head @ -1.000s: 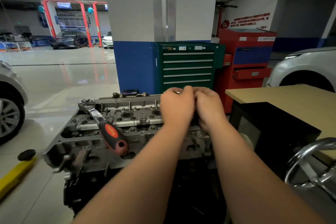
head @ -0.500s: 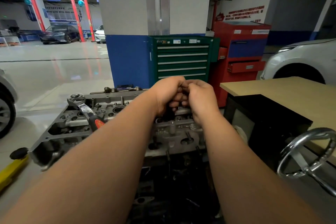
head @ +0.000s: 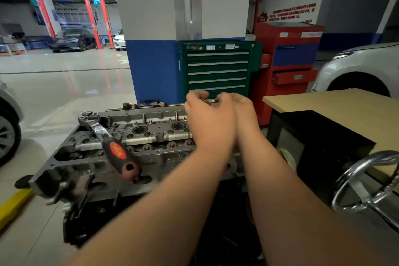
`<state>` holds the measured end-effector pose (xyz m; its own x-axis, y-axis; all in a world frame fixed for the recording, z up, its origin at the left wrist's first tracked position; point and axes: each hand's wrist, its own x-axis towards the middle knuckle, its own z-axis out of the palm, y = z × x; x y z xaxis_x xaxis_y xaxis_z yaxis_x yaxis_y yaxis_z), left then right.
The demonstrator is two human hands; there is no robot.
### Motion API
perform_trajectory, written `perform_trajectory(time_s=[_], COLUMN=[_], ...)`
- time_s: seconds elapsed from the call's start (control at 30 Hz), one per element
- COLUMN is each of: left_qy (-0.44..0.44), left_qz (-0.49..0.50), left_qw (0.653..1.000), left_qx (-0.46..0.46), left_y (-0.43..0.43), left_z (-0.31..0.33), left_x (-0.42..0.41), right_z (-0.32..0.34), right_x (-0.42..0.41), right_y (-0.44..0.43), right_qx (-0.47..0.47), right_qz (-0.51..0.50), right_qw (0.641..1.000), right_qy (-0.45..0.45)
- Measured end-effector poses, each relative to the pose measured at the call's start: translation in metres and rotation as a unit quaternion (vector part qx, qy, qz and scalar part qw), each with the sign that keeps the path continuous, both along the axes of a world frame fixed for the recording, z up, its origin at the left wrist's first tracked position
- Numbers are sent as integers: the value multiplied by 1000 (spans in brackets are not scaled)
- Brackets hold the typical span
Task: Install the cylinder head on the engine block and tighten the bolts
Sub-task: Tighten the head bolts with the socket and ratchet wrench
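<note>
1. The left hand [head: 208,123] and right hand [head: 245,114] are pressing side by side at frame centre, fingers curling to pinch a small shiny metal piece [head: 209,101].
2. The cylinder head [head: 151,136] is sitting under them, centre left.
3. A ratchet wrench [head: 112,147] is lying across it.

Ratchet [head: 108,142] slantwise on the left half of the cylinder head [head: 155,136], handle toward its near edge. Left hand [head: 209,121] and right hand [head: 244,114] touching above its right end, small metal part [head: 210,101] between their fingertips. Behind, a tool cabinet [head: 217,69]; to the right, the desk [head: 345,110].
</note>
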<state>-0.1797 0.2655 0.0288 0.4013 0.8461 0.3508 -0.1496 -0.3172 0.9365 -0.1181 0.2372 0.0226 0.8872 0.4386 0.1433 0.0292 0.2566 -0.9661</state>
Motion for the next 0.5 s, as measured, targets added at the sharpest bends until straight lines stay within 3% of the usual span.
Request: perform_trajectory(time_s=[0.07,0.17,0.23,0.37,0.43,0.5], left_qy=[-28,84,97,36,23,23], left_qz=[29,-125,-183,12,38,-6], left_qw=[998,987,971,999,999,1000], left_qx=[41,-53,-121,-17,9,-17], left_y=[-5,32,39,-5,-10,11], left_z=[-8,18,24,-2,-6,8], left_x=[3,-2,-5,3,5,3], right_z=[-1,-2,-1,3,4,2], right_x=[0,-2,-5,-5,-7,-9], right_y=[-1,3,5,-4,-7,-5], right_qx=[9,-40,-43,-19,-1,-66], right_qz=[5,-44,-46,-19,-10,-55], right_qw=[1000,997,997,1000,1000,994], right_qy=[-6,-45,-41,-15,-2,-67])
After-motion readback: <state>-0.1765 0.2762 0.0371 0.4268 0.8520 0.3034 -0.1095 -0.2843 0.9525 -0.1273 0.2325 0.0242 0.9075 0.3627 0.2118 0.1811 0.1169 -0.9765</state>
